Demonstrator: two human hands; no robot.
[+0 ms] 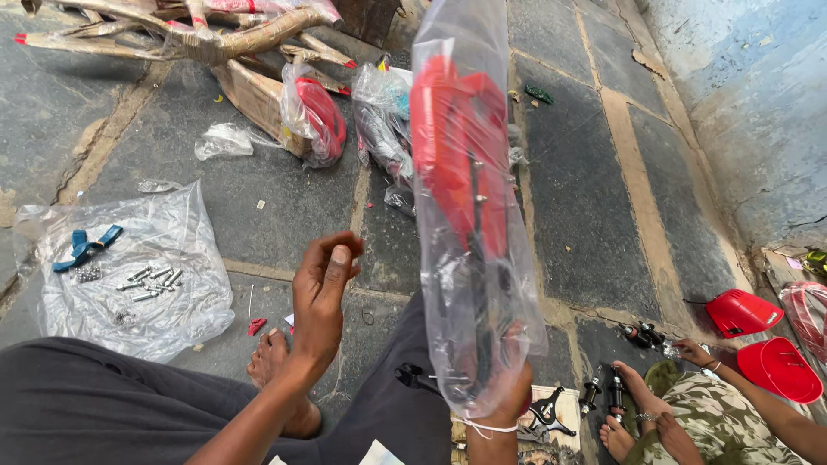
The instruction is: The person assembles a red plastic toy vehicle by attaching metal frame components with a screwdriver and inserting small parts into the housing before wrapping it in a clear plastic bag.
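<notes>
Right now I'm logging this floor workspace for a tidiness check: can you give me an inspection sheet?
Surface: grey stone slab floor, dusty.
Job's things: long clear plastic bag of red and black parts, held upright.
Clutter: clear plastic sheet with silver bolts and a blue strap; wrapped red parts; red plastic guards.
Grippers: right hand grips the bag's bottom; left hand raised, empty.
Cables: nothing seen.
Surroundings: blue-grey wall; another seated person's hand nearby.
</notes>
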